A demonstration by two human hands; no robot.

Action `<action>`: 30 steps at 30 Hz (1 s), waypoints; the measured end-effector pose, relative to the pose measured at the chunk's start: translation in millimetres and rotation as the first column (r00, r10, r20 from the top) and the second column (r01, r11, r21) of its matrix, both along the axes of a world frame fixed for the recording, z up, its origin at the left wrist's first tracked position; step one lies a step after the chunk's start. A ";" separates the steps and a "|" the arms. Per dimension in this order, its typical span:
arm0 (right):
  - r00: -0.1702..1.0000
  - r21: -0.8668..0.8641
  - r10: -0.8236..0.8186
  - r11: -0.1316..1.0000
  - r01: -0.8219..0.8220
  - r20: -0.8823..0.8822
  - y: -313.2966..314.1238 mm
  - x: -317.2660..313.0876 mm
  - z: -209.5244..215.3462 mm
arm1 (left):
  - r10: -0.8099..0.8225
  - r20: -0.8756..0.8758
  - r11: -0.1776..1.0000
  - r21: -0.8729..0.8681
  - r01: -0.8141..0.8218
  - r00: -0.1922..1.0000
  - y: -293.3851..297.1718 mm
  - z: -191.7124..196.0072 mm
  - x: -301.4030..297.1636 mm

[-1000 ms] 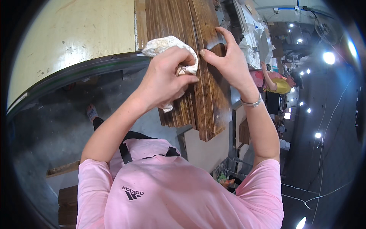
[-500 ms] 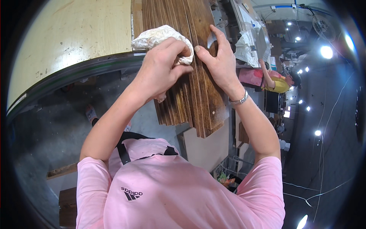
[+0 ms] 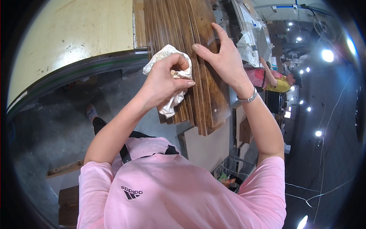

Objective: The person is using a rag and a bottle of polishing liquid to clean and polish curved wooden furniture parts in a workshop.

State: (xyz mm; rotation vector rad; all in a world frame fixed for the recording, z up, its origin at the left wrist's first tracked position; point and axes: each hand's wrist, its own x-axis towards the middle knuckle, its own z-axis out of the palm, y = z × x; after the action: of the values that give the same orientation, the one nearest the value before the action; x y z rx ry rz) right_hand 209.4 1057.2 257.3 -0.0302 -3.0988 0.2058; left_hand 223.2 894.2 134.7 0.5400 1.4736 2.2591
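Note:
A row of dark brown wooden boards (image 3: 200, 84) lies with edges side by side, their near ends jutting past the yellowish tabletop. My left hand (image 3: 162, 80) is closed round a crumpled white cloth (image 3: 167, 52) stained with brown, pressed against the upper edges of the boards at the left. Part of the cloth hangs below my fingers, over the boards near their ends. My right hand (image 3: 225, 63) is spread at the right side of the boards, thumb over their tops and fingers along the outer board, holding nothing.
The yellowish tabletop (image 3: 72, 42) with a dark rim is at the left. Below the boards leans a flat beige panel (image 3: 207, 147), near a bin (image 3: 230, 179) with odds and ends. Another person (image 3: 276, 80) stands at a bench on the right. Dark wood pieces (image 3: 68, 206) lie lower left.
My left hand and the cloth have moved toward me along the boards, nearer their ends. My right hand has shifted slightly right, its thumb a little raised.

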 end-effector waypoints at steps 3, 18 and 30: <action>0.999 -0.019 0.031 0.999 -0.031 0.016 -3.2 -3.5 2.9 | 0.019 -0.028 1.000 -0.009 -0.019 0.999 6.4 -3.7 -1.0; 0.993 -0.060 0.107 0.992 -0.110 -0.050 5.4 3.5 -14.7 | 0.439 -0.286 0.898 0.171 -0.405 0.852 -15.0 -4.1 42.5; 0.995 -0.056 0.103 0.993 -0.103 -0.003 13.2 0.9 -18.8 | 0.493 -0.272 0.866 0.246 -0.435 0.826 -6.4 -6.8 48.3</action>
State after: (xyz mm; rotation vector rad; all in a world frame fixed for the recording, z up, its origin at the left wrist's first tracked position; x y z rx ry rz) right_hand 210.4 1070.5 238.5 0.1281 -3.0961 0.2965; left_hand 271.5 887.8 127.9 0.6959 1.7279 2.8115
